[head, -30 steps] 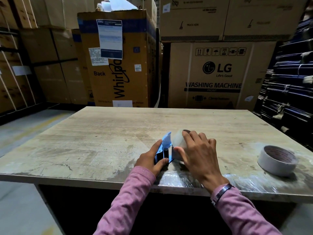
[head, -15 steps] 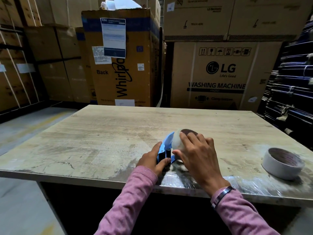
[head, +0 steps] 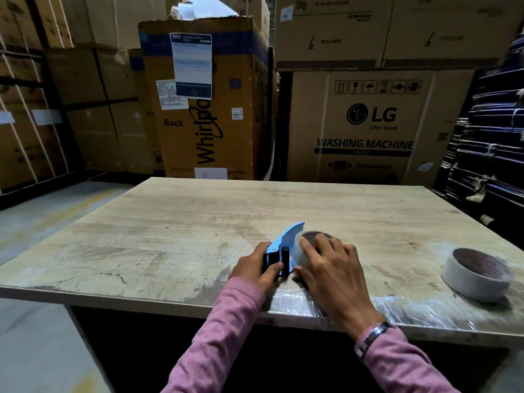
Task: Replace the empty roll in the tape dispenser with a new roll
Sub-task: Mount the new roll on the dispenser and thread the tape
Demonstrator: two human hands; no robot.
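Left hand (head: pixel 256 265) grips dispenser (head: pixel 285 245); right hand (head: pixel 330 268) holds roll (head: pixel 300 248)

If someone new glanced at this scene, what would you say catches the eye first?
Probably the two hands at the near table edge: the left hand grips the blue tape dispenser while the right hand holds the roll on it. Next, a spare tape roll lying flat at the table's right, and the LG washing machine box behind.
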